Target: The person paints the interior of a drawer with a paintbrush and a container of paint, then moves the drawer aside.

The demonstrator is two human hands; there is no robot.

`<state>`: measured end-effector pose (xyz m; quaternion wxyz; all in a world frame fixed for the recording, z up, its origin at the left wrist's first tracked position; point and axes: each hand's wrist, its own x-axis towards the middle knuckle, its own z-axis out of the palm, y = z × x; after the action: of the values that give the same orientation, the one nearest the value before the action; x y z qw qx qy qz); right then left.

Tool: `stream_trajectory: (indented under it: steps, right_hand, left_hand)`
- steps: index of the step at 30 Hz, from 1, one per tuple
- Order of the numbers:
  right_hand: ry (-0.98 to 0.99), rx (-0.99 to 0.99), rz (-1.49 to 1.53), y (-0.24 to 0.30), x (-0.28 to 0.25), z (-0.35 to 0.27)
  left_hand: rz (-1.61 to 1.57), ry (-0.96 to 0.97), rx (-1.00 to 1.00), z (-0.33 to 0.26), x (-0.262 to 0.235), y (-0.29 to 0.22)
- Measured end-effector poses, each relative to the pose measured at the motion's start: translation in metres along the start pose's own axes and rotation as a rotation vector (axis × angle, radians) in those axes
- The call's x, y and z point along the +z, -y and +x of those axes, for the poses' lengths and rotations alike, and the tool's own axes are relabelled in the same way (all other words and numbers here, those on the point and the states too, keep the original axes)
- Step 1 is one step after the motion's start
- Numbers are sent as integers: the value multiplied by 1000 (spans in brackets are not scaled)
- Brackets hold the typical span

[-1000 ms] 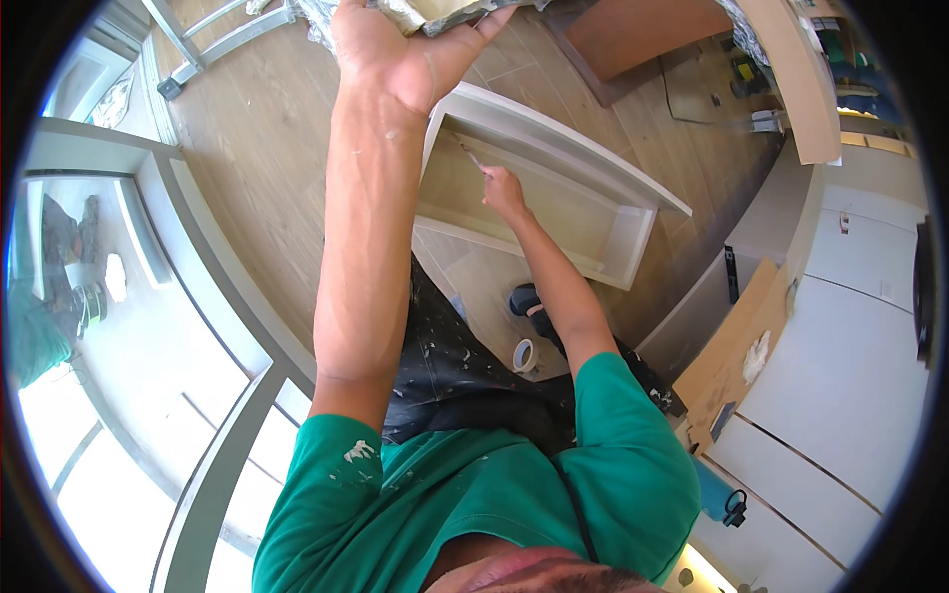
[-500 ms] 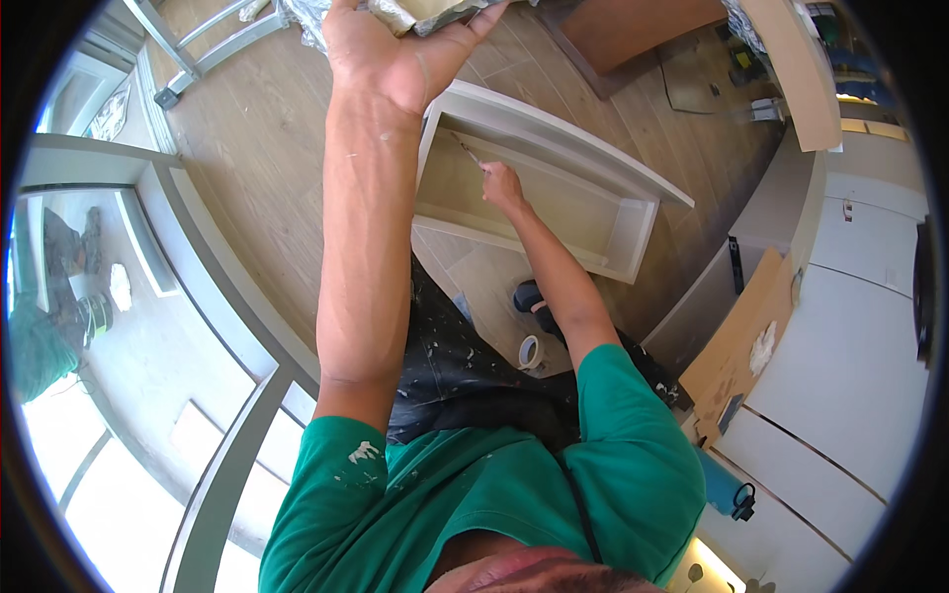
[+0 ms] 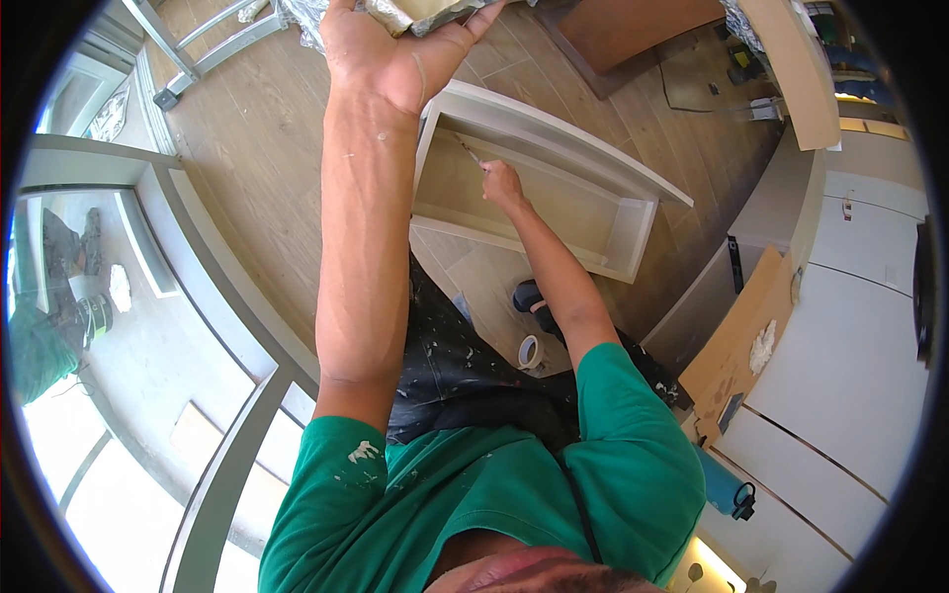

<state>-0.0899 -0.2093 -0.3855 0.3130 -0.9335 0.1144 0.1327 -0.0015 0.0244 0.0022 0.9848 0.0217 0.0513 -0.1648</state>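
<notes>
- Left hand (image 3: 390, 59): raised to the upper edge of my head view, palm up, holding a foil-edged piece (image 3: 440, 20) from beneath, digits spread to either side; most fingers are hidden from me.
- Foil-edged piece: silvery rim, cream inside; cut off by my upper edge, so I cannot tell its full shape.
- Right hand (image 3: 502, 185): fingers curled round a slender tool (image 3: 469, 150), over the pale open box.
- Slender tool: thin, pointing up and left toward the box's inner corner; I cannot tell whether its tip touches.
- Pale open box (image 3: 573, 212): long, drawer-like, lying aslant on the wood-plank floor (image 3: 247, 198), open side up, a longer panel along its far side.
- Tape roll (image 3: 531, 352): pale, near the person's black trousers (image 3: 445, 366).
- Dark shoe (image 3: 527, 295): between roll and box.
- Green shirt (image 3: 494, 484): I count several white smears, the largest on the left sleeve.
- Cardboard (image 3: 732, 336): to my right, a crumpled white scrap (image 3: 762, 346) upon it.
- Blue bottle (image 3: 722, 484): dark cap, lower right.
- Grey-framed glazing (image 3: 267, 395): along my left.
</notes>
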Motion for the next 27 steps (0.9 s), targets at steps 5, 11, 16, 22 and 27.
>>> stream_trajectory:
  steps: [5,11,16,22,27]
  right_hand:
    - [13,33,-2,4,-3,-1]
    - [25,64,-21,3,-7,-1]
    - [54,105,6,4,-9,-4]
    - [-3,49,-2,-6,-6,-3]
    - [13,96,14,-4,-8,-5]
  left_hand:
    - [-16,13,-7,-3,2,0]
    - [-24,27,-25,3,0,-1]
    - [-19,43,-11,3,-3,-2]
    - [-28,15,-9,1,3,1]
    - [-25,13,-3,1,2,-2]
